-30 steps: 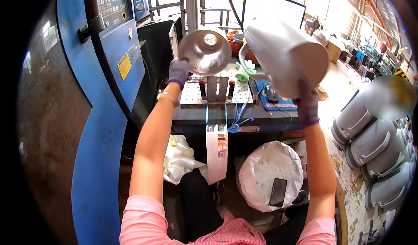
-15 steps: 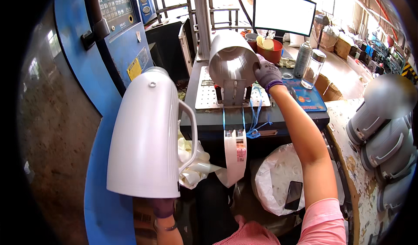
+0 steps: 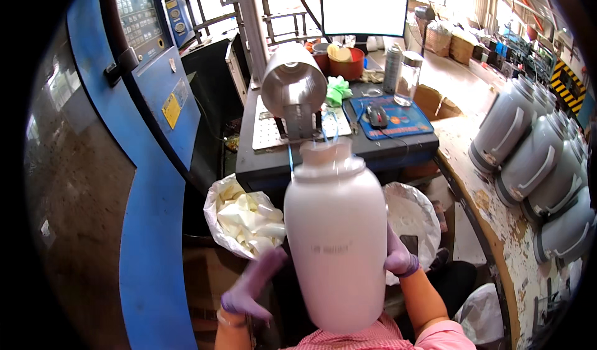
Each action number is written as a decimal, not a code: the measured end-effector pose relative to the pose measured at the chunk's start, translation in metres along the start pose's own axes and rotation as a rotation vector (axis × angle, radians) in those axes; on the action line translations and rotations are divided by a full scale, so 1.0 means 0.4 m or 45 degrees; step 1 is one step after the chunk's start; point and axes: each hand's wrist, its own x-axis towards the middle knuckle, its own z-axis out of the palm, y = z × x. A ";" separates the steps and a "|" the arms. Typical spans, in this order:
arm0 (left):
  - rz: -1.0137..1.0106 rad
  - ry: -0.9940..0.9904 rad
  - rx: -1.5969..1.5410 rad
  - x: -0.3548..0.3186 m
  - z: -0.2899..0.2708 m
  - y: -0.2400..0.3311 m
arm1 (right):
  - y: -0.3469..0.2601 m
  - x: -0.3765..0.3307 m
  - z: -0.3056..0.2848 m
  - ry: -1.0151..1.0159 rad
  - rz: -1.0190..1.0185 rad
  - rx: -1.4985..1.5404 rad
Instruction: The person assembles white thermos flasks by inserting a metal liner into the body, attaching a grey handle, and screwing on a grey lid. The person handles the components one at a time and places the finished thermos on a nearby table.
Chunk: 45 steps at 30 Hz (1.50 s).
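Note:
A white jug body point(image 3: 336, 244) with a narrower neck stands nearly upright in front of me, low over my lap, slightly blurred. Faint dark print marks its front. My right hand point(image 3: 398, 255), in a purple-grey glove, holds the jug's right side; its fingers are partly behind the wall, and the handle is hidden. To the left, my gloved left hand point(image 3: 258, 284) is apart from the jug, thumb spread from the fingers, blurred and holding nothing. Beyond the jug, a shiny metal cylinder point(image 3: 294, 79) is mounted on a perforated white plate point(image 3: 266, 129) at the dark table.
A blue machine point(image 3: 155, 213) borders the left. Bags of pale strips point(image 3: 245, 222) and white material point(image 3: 413, 210) stand below the table. A mouse point(image 3: 377, 116), spray can point(image 3: 392, 69) and glass bottle point(image 3: 407, 79) sit on it. Several grey jugs point(image 3: 510, 126) line the right bench.
My right hand has left the metal cylinder and come back to the jug. The jug has moved from the left to the middle, and my left hand has come off it.

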 end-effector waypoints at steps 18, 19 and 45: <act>0.424 0.189 0.460 0.288 0.307 0.035 | -0.511 -1.332 -0.178 2.341 1.097 -2.834; 0.432 0.164 0.573 0.288 0.311 0.034 | -0.515 -1.384 -0.178 2.386 1.411 -2.807; 0.668 -0.381 1.216 0.277 0.472 -0.110 | -0.557 -0.910 0.011 1.718 0.368 -1.348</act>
